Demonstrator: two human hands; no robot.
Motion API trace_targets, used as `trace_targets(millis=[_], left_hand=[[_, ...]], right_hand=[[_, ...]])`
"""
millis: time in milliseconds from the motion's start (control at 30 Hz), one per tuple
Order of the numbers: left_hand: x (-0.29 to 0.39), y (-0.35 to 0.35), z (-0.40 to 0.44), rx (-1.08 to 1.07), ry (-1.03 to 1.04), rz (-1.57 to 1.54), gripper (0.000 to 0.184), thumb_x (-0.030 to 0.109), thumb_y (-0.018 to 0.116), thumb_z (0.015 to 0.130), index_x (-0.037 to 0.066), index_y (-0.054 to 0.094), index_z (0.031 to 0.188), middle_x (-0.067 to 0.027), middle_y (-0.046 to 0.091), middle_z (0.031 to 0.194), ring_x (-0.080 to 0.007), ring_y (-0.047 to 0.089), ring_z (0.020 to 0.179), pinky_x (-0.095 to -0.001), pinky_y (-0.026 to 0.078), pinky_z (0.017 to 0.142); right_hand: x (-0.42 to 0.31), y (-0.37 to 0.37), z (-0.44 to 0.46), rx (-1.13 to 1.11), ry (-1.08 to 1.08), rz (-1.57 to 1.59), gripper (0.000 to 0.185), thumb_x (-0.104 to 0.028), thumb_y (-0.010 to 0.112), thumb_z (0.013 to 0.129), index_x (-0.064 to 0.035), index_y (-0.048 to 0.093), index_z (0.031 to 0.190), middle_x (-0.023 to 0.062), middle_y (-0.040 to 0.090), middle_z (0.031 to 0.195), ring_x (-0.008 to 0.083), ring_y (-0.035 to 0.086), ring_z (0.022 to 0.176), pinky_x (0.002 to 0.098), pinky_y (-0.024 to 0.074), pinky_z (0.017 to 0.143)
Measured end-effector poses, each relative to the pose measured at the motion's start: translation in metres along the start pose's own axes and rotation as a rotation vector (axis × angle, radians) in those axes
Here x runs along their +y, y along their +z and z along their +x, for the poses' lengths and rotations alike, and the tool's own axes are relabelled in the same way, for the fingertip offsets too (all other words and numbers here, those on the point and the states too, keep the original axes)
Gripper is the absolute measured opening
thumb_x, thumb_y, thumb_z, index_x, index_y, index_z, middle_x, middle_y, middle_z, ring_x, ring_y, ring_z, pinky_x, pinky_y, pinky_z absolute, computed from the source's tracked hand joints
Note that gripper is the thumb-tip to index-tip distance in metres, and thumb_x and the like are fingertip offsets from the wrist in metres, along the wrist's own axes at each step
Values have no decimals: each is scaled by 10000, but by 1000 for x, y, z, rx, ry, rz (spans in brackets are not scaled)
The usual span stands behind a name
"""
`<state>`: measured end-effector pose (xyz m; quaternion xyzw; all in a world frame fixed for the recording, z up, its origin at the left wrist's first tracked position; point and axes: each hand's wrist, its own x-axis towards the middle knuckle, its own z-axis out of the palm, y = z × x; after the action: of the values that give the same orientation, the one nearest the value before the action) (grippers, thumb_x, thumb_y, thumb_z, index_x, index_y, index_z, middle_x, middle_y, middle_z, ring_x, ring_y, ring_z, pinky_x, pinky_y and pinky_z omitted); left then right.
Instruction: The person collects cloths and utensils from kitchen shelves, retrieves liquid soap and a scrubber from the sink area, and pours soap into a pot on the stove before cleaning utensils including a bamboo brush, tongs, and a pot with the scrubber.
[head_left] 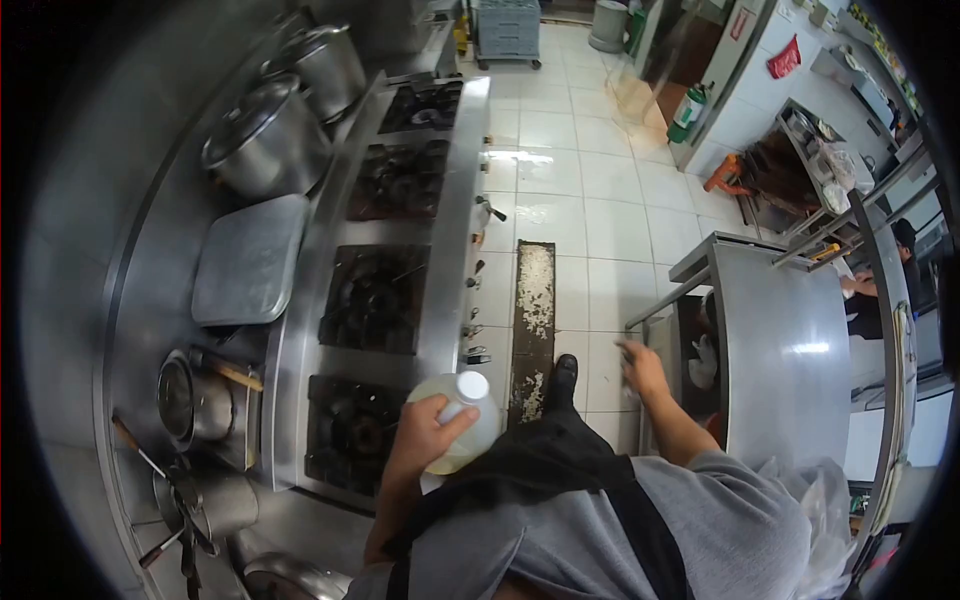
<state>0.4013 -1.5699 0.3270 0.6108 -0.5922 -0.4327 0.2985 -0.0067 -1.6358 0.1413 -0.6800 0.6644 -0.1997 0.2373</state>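
Note:
My left hand is closed round the handle of a plastic jug. The jug is translucent with a white screw cap and holds pale yellowish liquid. It hangs upright in front of me, beside the stove's front edge. Away from my body on the other side, my right hand hangs low with its fingers apart. These fingers are somewhat blurred, and I make out no clear object in them. The hand is nearest the steel worktable and does not appear to touch it.
A long stove with several burners runs along the left, pots and a metal tray behind it. A floor drain channel with white bits lies ahead. A green cylinder stands by the doorway. Another person is at far right.

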Motion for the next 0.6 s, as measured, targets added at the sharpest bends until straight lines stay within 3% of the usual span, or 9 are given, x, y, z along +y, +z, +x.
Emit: trace_targets(millis=[33, 67, 100, 200, 300, 400, 567, 600], left_hand=[[7, 9, 18, -18, -95, 91, 268, 200, 733, 801, -55, 658, 832, -159, 639, 701, -153, 592, 614, -316, 473, 591], [8, 22, 39, 56, -58, -2, 257, 189, 728, 806, -55, 653, 835, -124, 631, 680, -136, 564, 608, -310, 462, 578], [11, 34, 62, 125, -9, -99, 245, 177, 722, 811, -55, 648, 839, -90, 623, 658, -119, 536, 602, -304, 451, 565], [48, 57, 127, 103, -171, -222, 232, 198, 705, 843, -21, 629, 829, 24, 525, 598, -52, 435, 516, -250, 339, 460], [62, 88, 208, 18, -93, -190, 243, 216, 703, 850, -8, 621, 808, 22, 515, 602, -27, 410, 499, -220, 313, 451], [81, 120, 298, -50, -22, -101, 301, 252, 715, 842, -6, 594, 746, 28, 510, 595, -57, 417, 518, -255, 329, 462], [101, 181, 457, -230, 87, -39, 260, 254, 707, 839, 38, 588, 757, 58, 469, 570, -33, 395, 484, -228, 283, 443], [104, 194, 489, -223, 116, 13, 316, 286, 720, 820, 14, 585, 731, 31, 473, 559, -57, 403, 503, -259, 307, 455]], right_hand=[[-15, -17, 28, -7, -16, 22, 396, 5, 552, 721, -76, 641, 1098, 170, 648, 1040, 359, 611, 975, 408, 498, 859], [-26, -34, 58, -69, -16, 101, 339, -17, 610, 765, -95, 646, 1093, 169, 646, 1082, 357, 604, 1010, 417, 485, 881], [-15, -30, 87, -38, -112, 130, 287, -41, 601, 797, -84, 654, 1076, 169, 652, 1066, 351, 612, 998, 411, 488, 875], [-44, -78, 162, -20, -427, 233, 237, -144, 601, 838, -62, 651, 1055, 164, 663, 1016, 361, 625, 926, 416, 504, 828], [-62, -112, 228, -3, -621, 242, 247, -210, 647, 826, -69, 642, 1029, 136, 667, 927, 339, 640, 844, 423, 517, 736], [-76, -152, 286, 4, -782, 237, 306, -287, 657, 832, -92, 637, 1066, 126, 662, 866, 325, 650, 820, 414, 523, 703], [-53, -201, 386, -152, -829, 25, 358, -329, 632, 846, -105, 609, 1125, 133, 640, 868, 328, 649, 802, 419, 522, 687], [-40, -204, 410, -185, -838, -46, 367, -334, 625, 849, -104, 598, 1134, 138, 633, 879, 330, 648, 799, 423, 520, 684]])
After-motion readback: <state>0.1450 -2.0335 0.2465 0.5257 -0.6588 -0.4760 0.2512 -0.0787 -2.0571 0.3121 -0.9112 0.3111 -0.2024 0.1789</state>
